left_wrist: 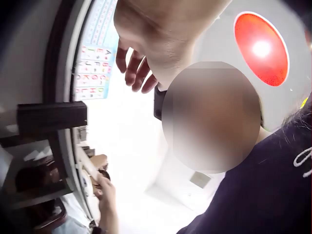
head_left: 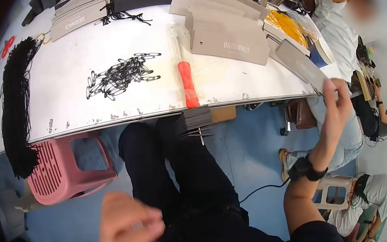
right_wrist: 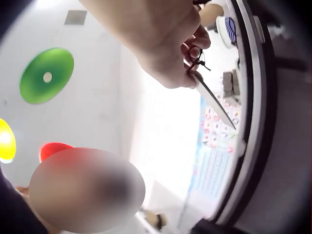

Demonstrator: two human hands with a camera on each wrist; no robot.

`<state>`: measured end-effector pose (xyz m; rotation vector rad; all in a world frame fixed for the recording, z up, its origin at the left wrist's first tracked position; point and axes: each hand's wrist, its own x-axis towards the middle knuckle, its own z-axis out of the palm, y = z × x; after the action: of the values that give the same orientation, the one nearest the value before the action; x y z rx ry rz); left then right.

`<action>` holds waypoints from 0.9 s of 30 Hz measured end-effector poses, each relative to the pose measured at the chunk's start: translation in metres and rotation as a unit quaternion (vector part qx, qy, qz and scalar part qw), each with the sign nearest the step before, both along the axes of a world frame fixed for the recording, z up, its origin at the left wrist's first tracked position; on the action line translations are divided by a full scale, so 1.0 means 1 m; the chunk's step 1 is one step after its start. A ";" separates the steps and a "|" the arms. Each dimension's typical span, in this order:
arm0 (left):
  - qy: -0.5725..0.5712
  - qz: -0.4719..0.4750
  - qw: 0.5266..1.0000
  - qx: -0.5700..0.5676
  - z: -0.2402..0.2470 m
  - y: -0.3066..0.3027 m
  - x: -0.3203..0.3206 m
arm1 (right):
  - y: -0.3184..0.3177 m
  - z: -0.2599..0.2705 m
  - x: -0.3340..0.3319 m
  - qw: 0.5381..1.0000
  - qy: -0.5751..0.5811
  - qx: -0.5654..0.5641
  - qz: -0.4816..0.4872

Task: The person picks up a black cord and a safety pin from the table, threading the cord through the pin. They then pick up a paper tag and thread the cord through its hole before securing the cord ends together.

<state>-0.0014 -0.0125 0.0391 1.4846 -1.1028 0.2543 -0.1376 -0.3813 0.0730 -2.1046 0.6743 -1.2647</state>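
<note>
My right hand is raised at the table's right edge, its fingers pinching a grey hang tag by the end with the black string. In the right wrist view that string loops at the fingers and the tag points away from them. My left hand, blurred, is held low in front of my body, away from the table. Its fingers hang loosely bent in the left wrist view, with nothing seen in them. Black safety pins lie in a heap on the table.
A red-handled tool lies taped to the white table, above a dark stack of tags at the edge. Grey "ORIGINALS" tags are piled at right. Black strings drape over the left edge, near a pink stool.
</note>
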 end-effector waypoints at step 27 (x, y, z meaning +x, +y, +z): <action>-0.050 0.503 0.860 0.072 -0.002 0.019 0.060 | 0.093 -0.041 0.050 0.976 -0.022 -0.214 0.018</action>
<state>0.0585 0.0063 0.0371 2.1022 -0.3164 0.9969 -0.0875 -0.2886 0.0318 -2.4057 0.3612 -1.5386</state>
